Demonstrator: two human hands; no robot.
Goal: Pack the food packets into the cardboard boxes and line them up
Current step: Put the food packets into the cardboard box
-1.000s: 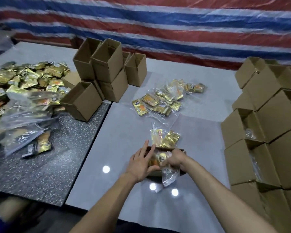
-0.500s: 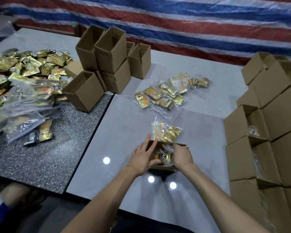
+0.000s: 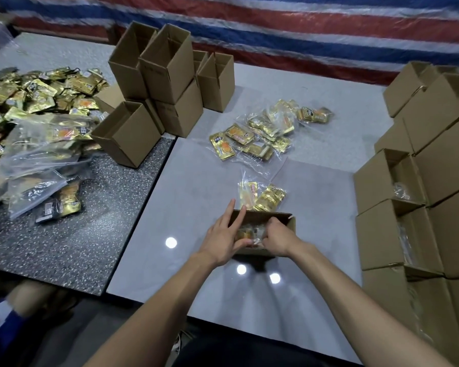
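A small open cardboard box (image 3: 285, 221) stands on the grey table in front of me, with a clear bag of gold food packets (image 3: 245, 234) inside it. My left hand (image 3: 221, 238) rests against the box's left side, fingers straight along the rim and thumb reaching over the bag. My right hand (image 3: 277, 238) is in the box's mouth with its fingers curled down on the bag. Another bagged set of packets (image 3: 263, 196) lies just behind the box.
More bagged packets (image 3: 265, 131) are spread further back. A heap of loose gold packets (image 3: 37, 99) covers the dark speckled table (image 3: 69, 234) at left. Empty open boxes (image 3: 167, 80) are stacked at the back; boxes with bags inside (image 3: 419, 207) are stacked along the right.
The bag's end that hung over the box's near edge has gone inside the box. My right hand moved further into the box's mouth; my left hand stays at the left side.
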